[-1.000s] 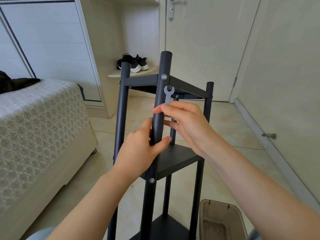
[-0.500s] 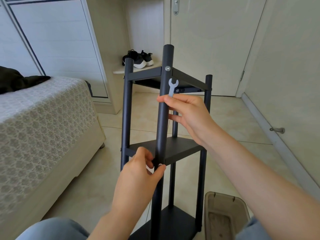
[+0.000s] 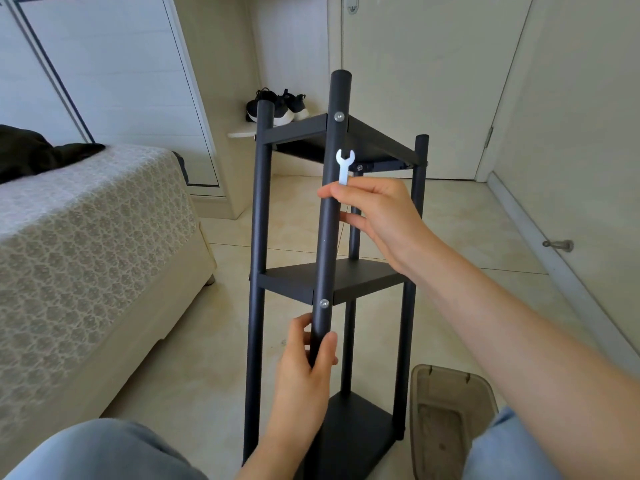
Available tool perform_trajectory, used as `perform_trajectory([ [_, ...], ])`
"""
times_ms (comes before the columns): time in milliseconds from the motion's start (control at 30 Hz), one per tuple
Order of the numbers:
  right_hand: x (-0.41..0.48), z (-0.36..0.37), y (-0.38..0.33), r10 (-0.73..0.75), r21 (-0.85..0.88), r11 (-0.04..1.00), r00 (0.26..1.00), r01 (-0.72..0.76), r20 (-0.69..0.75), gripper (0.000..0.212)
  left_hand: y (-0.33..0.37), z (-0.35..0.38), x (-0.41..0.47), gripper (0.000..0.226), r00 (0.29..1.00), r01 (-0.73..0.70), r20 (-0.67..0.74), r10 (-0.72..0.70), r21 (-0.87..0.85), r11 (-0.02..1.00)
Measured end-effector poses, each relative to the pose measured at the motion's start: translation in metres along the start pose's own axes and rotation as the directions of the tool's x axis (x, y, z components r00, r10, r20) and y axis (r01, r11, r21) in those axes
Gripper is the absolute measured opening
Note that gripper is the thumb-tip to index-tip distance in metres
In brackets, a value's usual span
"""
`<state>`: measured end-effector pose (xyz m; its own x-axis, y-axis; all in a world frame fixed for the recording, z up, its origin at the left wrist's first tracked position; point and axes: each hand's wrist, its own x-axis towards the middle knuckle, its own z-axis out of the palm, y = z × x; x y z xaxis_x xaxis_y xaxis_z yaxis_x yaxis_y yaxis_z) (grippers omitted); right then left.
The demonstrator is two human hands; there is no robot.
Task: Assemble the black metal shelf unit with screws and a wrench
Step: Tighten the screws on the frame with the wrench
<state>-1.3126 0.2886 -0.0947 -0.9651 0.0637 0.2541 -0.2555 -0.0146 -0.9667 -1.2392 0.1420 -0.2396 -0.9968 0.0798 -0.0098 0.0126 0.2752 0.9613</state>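
The person's left hand (image 3: 304, 368) and right hand (image 3: 381, 216) are bare, and so are both forearms as far as the view reaches. The legs wear light blue denim trousers (image 3: 104, 452). The soft, faded cloth shows over the left knee at the lower left and over the right knee (image 3: 512, 445) at the lower right.

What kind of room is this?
Most likely a bedroom at home: a bed with a patterned cover stands on the left, wardrobe-like doors rise behind it, and shoes sit on a low ledge.
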Motion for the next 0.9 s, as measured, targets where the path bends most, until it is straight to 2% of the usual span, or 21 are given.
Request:
perform_trajectory([
  [100,-0.002,-0.003,0.001,0.001,-0.013,1.000,1.000,-0.001,0.018,0.015,-0.004,0.008,-0.001,0.016,0.999,-0.038,-0.040,0.035,-0.080,0.996],
  [300,-0.004,-0.006,0.009,0.025,-0.079,0.997,0.999,-0.023,0.028,0.015,-0.018,0.019,0.003,0.041,0.974,-0.113,-0.207,0.096,-0.072,0.991],
  [367,-0.007,-0.010,0.016,0.053,-0.126,0.991,0.999,-0.051,0.007,0.015,-0.021,0.019,0.007,0.043,0.969,-0.127,-0.219,0.111,-0.061,0.990],
  [567,-0.023,-0.024,0.037,0.163,-0.326,0.930,0.986,-0.168,-0.042,0.014,-0.022,0.016,0.014,0.036,0.975,-0.140,-0.174,0.134,-0.022,0.990],
  [700,-0.041,-0.029,0.051,0.245,-0.401,0.891,0.969,-0.213,0.028,0.012,-0.020,0.011,0.020,0.008,0.982,-0.161,-0.096,0.164,0.036,0.986],
  [900,-0.066,-0.031,0.073,0.338,-0.461,0.846,0.938,-0.267,0.078,0.012,-0.014,0.002,0.029,0.018,0.989,-0.146,0.006,0.146,0.082,0.986],
])
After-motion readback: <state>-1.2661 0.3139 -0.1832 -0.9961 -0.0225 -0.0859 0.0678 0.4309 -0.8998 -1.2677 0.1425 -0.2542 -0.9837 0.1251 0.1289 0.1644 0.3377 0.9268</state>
